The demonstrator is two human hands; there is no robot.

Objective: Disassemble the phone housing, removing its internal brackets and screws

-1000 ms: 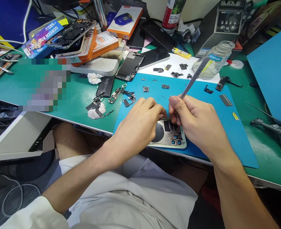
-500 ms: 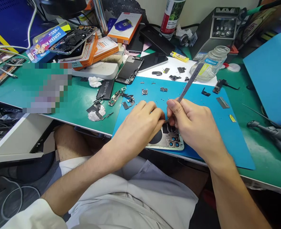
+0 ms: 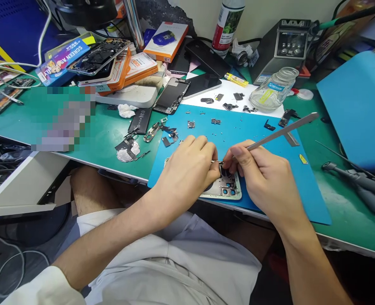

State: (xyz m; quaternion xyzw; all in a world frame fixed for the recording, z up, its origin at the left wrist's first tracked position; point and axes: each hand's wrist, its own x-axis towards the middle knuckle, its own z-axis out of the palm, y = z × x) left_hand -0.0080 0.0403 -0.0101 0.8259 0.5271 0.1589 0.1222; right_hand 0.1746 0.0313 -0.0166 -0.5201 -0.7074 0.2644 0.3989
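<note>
An opened phone back housing [image 3: 227,189] lies on a blue mat [image 3: 254,131] at the near edge of the bench. My left hand [image 3: 187,169] rests on the housing with its fingers curled, pinching a small part at the housing's top edge. My right hand [image 3: 263,178] is closed on metal tweezers [image 3: 282,131], whose tips meet the left fingertips over the housing. The tweezers' free end points up and to the right. Most of the housing is hidden under both hands.
Small phone parts and screws [image 3: 190,124] are scattered over the mat. A black battery [image 3: 141,120], a glass jar [image 3: 273,91], a spray can [image 3: 227,23], a soldering station [image 3: 278,44], stacked phones and boxes [image 3: 111,59] and a screwdriver [image 3: 355,180] surround it.
My right hand has turned so the tweezers' free end swung from pointing up towards the jar to lying low and out to the right. The left hand stayed on the housing.
</note>
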